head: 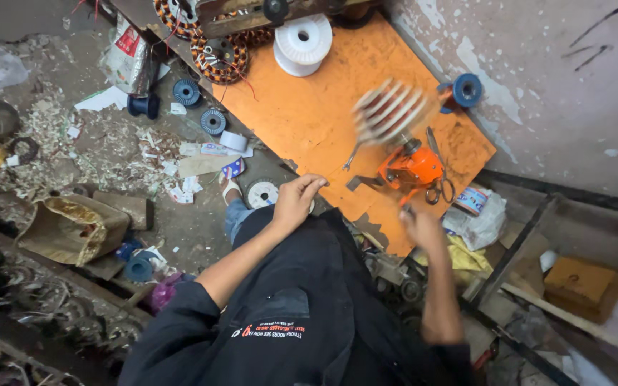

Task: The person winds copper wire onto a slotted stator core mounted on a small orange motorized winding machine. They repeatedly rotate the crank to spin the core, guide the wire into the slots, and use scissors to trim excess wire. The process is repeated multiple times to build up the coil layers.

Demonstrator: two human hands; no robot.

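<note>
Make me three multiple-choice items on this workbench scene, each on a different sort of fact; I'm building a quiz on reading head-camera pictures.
1. Where does the big white plastic spool stand?
A. at the far end of the orange board
B. on the littered floor
C. in the person's lap

2. What colour is the body of the small hand-cranked winder?
A. green
B. orange
C. white

3. What state is the white slatted former above the winder in?
A. lying flat
B. wrapped in cloth
C. motion-blurred, as if spinning

Key: 1 A, it sits on the board's far edge; 2 B, its housing matches the board; 3 C, its slats smear while the right hand blurs at the crank.
</note>
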